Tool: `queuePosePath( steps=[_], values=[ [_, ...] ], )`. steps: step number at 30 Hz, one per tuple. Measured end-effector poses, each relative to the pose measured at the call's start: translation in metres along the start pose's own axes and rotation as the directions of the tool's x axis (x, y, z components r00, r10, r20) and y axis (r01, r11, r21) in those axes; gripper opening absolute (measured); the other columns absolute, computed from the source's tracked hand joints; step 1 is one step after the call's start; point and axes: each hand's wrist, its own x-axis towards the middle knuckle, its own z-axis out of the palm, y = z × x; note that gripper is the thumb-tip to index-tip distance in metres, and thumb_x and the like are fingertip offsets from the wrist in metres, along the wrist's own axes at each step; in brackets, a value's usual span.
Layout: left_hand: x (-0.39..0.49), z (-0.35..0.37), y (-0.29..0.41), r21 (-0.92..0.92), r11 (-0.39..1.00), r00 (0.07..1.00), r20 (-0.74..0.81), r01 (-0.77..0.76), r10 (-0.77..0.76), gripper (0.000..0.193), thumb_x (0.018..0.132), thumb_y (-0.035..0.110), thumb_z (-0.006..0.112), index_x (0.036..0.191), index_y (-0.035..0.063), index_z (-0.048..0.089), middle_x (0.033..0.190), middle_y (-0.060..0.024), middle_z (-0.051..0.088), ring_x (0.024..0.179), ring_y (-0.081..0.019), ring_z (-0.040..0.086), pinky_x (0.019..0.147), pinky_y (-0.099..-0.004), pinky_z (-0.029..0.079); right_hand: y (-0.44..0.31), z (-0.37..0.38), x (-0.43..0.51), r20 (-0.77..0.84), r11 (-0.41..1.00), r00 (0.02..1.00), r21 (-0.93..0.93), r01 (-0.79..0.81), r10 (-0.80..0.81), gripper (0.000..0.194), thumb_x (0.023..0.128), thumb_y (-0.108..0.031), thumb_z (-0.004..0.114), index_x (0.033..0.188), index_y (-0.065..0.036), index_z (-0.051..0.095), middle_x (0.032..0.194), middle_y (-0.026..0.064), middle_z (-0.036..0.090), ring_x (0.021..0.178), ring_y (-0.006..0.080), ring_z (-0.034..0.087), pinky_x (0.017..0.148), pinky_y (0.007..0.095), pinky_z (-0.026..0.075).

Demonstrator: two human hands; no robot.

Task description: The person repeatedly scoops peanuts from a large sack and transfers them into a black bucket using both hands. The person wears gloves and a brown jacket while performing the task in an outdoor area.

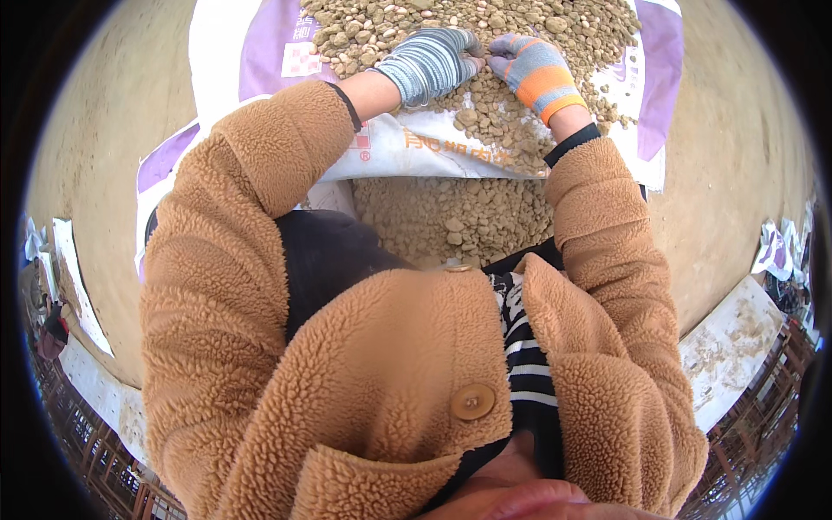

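Observation:
A heap of brown soil clods mixed with small pinkish peanut-like kernels point(364, 32) lies on a white and purple woven sack point(338, 166). My left hand point(432, 65), in a blue, white and dark striped knit glove, rests at the near side of the heap with its fingers curled. Close to its right is my right hand point(536, 71), in a grey and orange glove, its fingertips bent down to the clods. The fingertips of both hands are near each other, and whether either pinches a clod or kernel cannot be told. Loose clods lie below them on the sack.
Below the sack's near edge, more clods point(455, 218) lie between my legs. Bare ground point(721, 162) surrounds the sack. A pale dirty board point(734, 344) lies at the lower right, with crumpled bags point(777, 250) beyond it. A person point(52, 331) is at the far left.

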Motion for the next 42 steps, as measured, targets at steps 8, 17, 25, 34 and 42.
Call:
queuePosePath(
  steps=[8,17,25,34,42],
  values=[
    [0.011,0.013,0.010,0.284,0.957,0.998,0.001,0.063,-0.066,0.034,0.089,0.035,0.058,0.106,0.0077,0.066,0.095,-0.0153,0.069,0.092,-0.0321,0.066,0.084,-0.0426,0.050,0.010,0.002,-0.007,-0.243,0.993,0.970,-0.107,-0.041,0.014,0.025,0.083,-0.031,0.064,0.104,-0.018,0.071,0.096,0.0112,0.069,0.087,0.0304,0.066,0.080,0.0379,0.052],
    [0.014,0.015,0.016,0.266,0.961,0.997,0.021,0.069,-0.077,0.033,0.086,0.034,0.059,0.104,0.0074,0.066,0.095,-0.0165,0.069,0.091,-0.0330,0.066,0.082,-0.0452,0.051,0.012,-0.003,-0.007,-0.094,0.993,0.989,0.027,0.116,-0.113,0.024,0.085,-0.031,0.063,0.105,-0.020,0.070,0.097,0.0102,0.070,0.091,0.0299,0.066,0.081,0.0391,0.053],
    [0.027,0.018,0.013,0.210,0.971,0.991,0.047,0.115,-0.128,0.033,0.085,0.031,0.063,0.108,0.0080,0.066,0.098,-0.0138,0.070,0.092,-0.0286,0.067,0.085,-0.0377,0.051,0.006,-0.003,0.000,-0.115,0.981,0.978,-0.107,0.162,-0.174,0.023,0.087,-0.024,0.061,0.108,-0.017,0.069,0.100,0.0084,0.069,0.093,0.0291,0.066,0.083,0.0386,0.052],
    [0.020,-0.016,0.001,-0.758,0.376,0.835,0.401,0.534,-0.377,0.025,0.090,0.030,0.057,0.094,0.0071,0.064,0.065,-0.0010,0.055,0.054,-0.0107,0.053,0.043,-0.0233,0.041,0.035,-0.020,-0.036,0.264,-0.089,0.955,0.963,-0.253,0.138,0.016,0.084,-0.019,0.070,0.093,-0.006,0.066,0.066,-0.0039,0.050,0.056,0.0044,0.042,0.044,0.0176,0.031],
    [0.004,-0.008,-0.005,-0.862,0.183,0.877,0.442,0.473,-0.189,0.031,0.092,0.035,0.062,0.079,0.0077,0.058,0.071,-0.0027,0.059,0.060,-0.0069,0.054,0.044,-0.0209,0.041,0.004,0.007,-0.013,-0.007,0.994,1.000,0.106,0.012,-0.012,0.027,0.081,-0.037,0.069,0.100,-0.018,0.073,0.091,0.0086,0.071,0.081,0.0244,0.068,0.076,0.0377,0.053]
  ],
)
